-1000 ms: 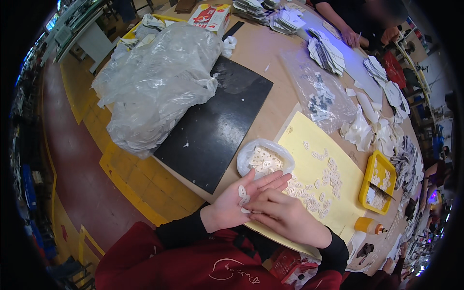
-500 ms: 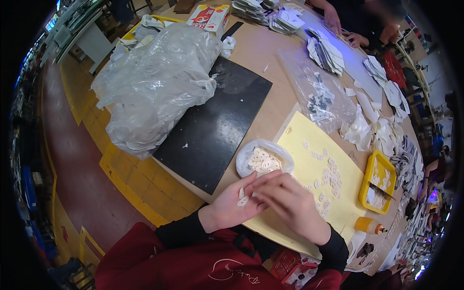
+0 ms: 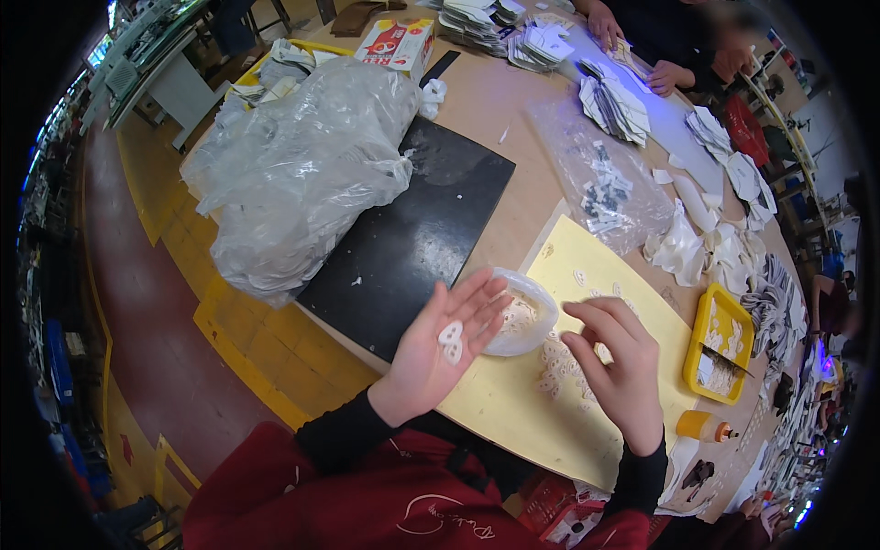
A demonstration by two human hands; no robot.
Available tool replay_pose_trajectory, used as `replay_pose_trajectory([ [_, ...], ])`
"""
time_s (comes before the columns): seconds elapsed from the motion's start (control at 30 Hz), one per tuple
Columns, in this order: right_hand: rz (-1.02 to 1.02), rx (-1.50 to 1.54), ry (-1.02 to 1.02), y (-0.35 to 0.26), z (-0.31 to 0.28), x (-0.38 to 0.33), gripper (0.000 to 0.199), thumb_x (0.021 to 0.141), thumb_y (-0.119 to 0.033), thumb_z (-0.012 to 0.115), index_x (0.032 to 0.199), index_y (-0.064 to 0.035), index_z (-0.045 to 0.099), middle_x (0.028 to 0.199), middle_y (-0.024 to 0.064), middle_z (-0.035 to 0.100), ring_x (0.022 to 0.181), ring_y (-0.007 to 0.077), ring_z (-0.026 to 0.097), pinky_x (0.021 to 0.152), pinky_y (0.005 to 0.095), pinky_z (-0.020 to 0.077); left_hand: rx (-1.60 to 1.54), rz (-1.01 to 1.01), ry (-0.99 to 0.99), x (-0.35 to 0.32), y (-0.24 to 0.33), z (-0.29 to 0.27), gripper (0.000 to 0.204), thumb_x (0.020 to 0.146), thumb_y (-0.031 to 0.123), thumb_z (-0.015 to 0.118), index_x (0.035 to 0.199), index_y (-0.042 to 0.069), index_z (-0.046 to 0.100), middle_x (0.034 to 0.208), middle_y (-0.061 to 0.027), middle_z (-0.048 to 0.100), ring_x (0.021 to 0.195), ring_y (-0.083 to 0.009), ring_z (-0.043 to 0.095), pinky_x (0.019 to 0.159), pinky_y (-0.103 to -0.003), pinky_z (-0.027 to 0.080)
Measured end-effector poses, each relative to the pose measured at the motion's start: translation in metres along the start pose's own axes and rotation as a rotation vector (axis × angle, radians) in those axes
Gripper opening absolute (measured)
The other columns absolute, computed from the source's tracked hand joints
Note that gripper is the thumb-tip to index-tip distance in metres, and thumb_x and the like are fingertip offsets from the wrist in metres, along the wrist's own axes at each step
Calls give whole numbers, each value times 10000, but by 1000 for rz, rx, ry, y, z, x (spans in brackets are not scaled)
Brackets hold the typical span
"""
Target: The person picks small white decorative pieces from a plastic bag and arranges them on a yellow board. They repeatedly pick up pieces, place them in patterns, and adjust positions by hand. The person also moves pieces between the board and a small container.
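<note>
My left hand (image 3: pixel 438 350) is held palm up above the table edge, fingers spread, with two small white ring-shaped pieces (image 3: pixel 451 338) lying on the palm. My right hand (image 3: pixel 620 367) hovers over the yellow sheet (image 3: pixel 587 302), fingers curled and apart, holding nothing I can see. Between the hands sits a small white bowl (image 3: pixel 522 316) filled with the same white pieces. More white pieces (image 3: pixel 561 359) lie in rows on the yellow sheet under my right hand.
A black mat (image 3: pixel 408 238) lies left of the yellow sheet, with a big crumpled clear plastic bag (image 3: pixel 293 174) beyond it. A yellow tray (image 3: pixel 722 344) and an orange-capped glue bottle (image 3: pixel 704 426) sit to the right. Another person's hands (image 3: pixel 642 46) work among stacked paper parts at the far edge.
My hands were together over the sheet near the bowl. They have separated: the left has turned palm up with white pieces on it, the right has moved off to the right.
</note>
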State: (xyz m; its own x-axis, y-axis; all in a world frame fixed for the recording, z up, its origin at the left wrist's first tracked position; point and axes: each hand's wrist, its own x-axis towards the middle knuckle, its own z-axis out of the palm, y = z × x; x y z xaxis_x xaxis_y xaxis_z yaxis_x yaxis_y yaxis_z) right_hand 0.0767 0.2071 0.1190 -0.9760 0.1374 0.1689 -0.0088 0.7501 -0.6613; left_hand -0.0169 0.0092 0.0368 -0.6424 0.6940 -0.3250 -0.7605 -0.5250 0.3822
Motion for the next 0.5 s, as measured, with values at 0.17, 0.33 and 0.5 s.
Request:
replay_pose_trajectory([
  [0.17,112,-54,78,10,-26,-46,276,867,-7,769,1136,-5,708,1070,116,673,765,179,661,665,284,547,261,233,-123,39,1,16,750,1097,591,220,1483,-2,470,1398,-160,564,1356,-273,496,1206,-416,332],
  [0.33,228,-193,41,50,-34,-89,445,880,-67,755,1310,-41,641,1328,172,593,1181,317,611,996,401,510,606,336,-215,53,-5,14,919,1054,683,90,1450,-37,502,1317,-214,626,1327,-286,517,1168,-408,336],
  [0.5,409,-213,131,109,-4,-139,871,858,-207,783,1582,-66,319,1628,269,246,1503,458,235,1223,517,242,1149,519,-256,32,4,8,640,1052,566,459,1300,9,651,1247,-137,661,1247,-235,573,1048,-388,433],
])
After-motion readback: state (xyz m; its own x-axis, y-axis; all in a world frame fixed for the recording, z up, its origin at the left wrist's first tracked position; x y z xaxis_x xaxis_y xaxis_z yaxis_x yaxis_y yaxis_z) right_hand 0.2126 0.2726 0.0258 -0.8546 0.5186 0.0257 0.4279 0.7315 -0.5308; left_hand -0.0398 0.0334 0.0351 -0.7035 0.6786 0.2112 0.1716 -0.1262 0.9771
